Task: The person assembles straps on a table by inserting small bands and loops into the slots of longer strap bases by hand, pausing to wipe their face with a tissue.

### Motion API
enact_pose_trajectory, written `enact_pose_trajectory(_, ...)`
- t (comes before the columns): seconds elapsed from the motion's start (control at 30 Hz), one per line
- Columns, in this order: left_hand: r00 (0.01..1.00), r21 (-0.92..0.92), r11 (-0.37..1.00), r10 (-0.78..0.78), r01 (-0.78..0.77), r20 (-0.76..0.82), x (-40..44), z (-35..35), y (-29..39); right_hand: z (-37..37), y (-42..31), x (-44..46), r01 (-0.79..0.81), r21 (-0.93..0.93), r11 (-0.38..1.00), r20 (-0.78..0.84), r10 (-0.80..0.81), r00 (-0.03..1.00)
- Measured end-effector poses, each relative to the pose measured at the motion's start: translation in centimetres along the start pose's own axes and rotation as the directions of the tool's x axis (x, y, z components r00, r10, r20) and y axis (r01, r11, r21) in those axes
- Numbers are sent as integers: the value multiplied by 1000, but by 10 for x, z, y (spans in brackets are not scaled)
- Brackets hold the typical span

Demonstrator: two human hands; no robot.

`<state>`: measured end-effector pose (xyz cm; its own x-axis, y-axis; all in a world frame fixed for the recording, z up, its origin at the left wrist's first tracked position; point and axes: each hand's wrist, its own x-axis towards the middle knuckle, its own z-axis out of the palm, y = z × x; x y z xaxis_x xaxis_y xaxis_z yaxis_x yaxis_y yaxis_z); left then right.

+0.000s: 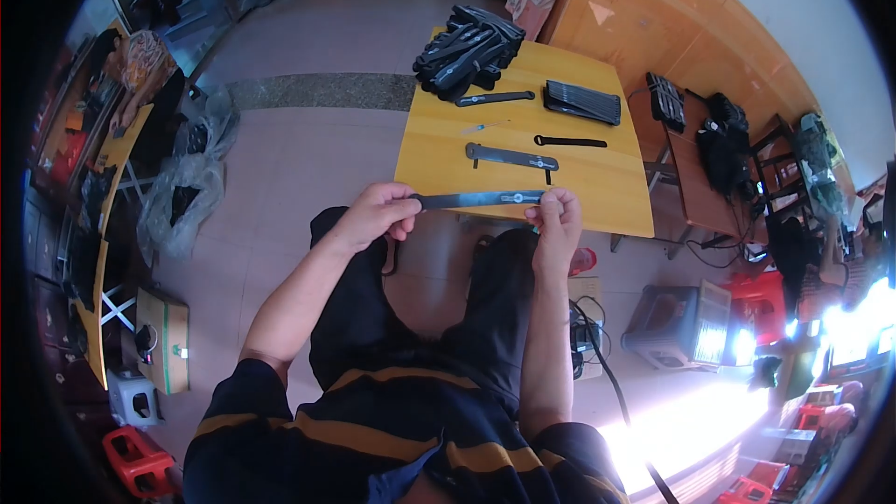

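Observation:
A long dark strap with a pale printed logo (481, 199) is stretched level between my two hands at the table's near edge. My left hand (381, 212) pinches its left end, and my right hand (557, 217) grips the right end. Just beyond lies a similar printed strap (511, 158) with short dark tabs below it. Farther back are a thin black strap (571, 142), a small thin item with a bluish part (485, 127) and another dark strap (495, 99).
On the yellow table (429, 151) stand a heaped pile of dark straps (467, 49) and a neat stack (581, 103). A brown table (695, 189) with a black bag (726, 145) is at right. Another person (147, 65) sits at the far left. A cable (616, 392) hangs at my right.

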<state>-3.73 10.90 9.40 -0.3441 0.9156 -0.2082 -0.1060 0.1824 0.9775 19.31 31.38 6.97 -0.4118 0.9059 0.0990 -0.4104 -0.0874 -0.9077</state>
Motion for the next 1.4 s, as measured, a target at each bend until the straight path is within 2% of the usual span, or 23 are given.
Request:
enact_pose_trajectory(0.1,999,-55,998,26,-28,-27,-4,22,-9,5,-3,-16,-97,150,984,-24,101,995)
enact_pose_trajectory(0.23,998,-39,999,-35,34,-45,-9,42,-16,9,10,-30,-139,107,985,77,131,988)
enact_pose_trajectory(0.33,997,45,999,-13,16,-78,0,47,-27,6,19,-19,-207,41,978,37,205,978)
enact_pose_trajectory(0.47,991,30,999,-15,20,-133,19,51,-28,-6,35,5,-151,47,987,104,146,984)
enact_pose_trajectory(0.53,970,272,962,79,-14,-231,26,52,-24,-9,34,11,-185,1,983,-41,185,982)
enact_pose_trajectory(0.57,969,273,962,83,-17,-233,30,50,-26,-14,31,14,-206,75,976,6,206,979)
enact_pose_trajectory(0.63,896,467,850,381,-243,-228,39,49,-32,-25,27,19,-234,78,969,17,233,972)
enact_pose_trajectory(0.67,896,467,850,382,-244,-227,43,47,-35,-31,25,22,-262,82,962,26,261,965)
enact_pose_trajectory(0.73,745,717,577,656,-391,-121,50,40,-38,-43,30,29,-239,104,966,62,233,970)
enact_pose_trajectory(0.8,730,777,498,679,-385,-74,55,35,-37,-55,40,39,-134,-151,979,138,156,978)
enact_pose_trajectory(0.83,715,830,415,699,-374,-28,58,32,-38,-58,46,42,-136,-153,979,136,157,978)
enact_pose_trajectory(0.87,716,828,417,698,-375,-28,61,28,-41,-59,53,47,-14,-288,958,147,59,987)
enact_pose_trajectory(0.9,696,855,340,717,-391,34,66,24,-45,-61,60,51,107,-415,904,170,-38,985)
enact_pose_trajectory(0.93,676,876,260,731,-407,97,72,19,-49,-62,66,55,106,-419,902,167,-38,985)
enact_pose_trajectory(1.0,699,881,225,699,-417,153,81,10,-57,-65,77,62,283,-671,685,221,-180,959)
enact_pose_trajectory(1.03,721,886,190,662,-423,203,84,7,-62,-63,75,63,279,-678,680,220,-174,960)
enact_pose_trajectory(1.07,724,884,199,660,-423,198,86,5,-68,-60,73,64,319,-748,582,244,-206,948)
enact_pose_trajectory(1.1,733,893,127,625,-433,266,87,2,-73,-57,72,63,354,-806,474,274,-233,933)
enact_pose_trajectory(1.13,741,895,55,584,-443,330,87,-1,-78,-56,73,63,352,-809,471,276,-223,935)
enact_pose_trajectory(1.2,758,899,135,598,-416,261,60,6,-66,-57,74,59,508,-826,245,421,-332,844)
enact_pose_trajectory(1.3,790,895,298,607,-332,91,2,7,-67,-44,56,33,471,-869,150,368,-441,819)
enact_pose_trajectory(1.33,804,881,386,594,-274,-10,-22,4,-79,-44,51,21,477,-866,151,375,-433,820)
enact_pose_trajectory(1.4,796,859,478,585,-183,-156,-74,0,-118,-50,41,-9,373,-849,375,233,-368,900)
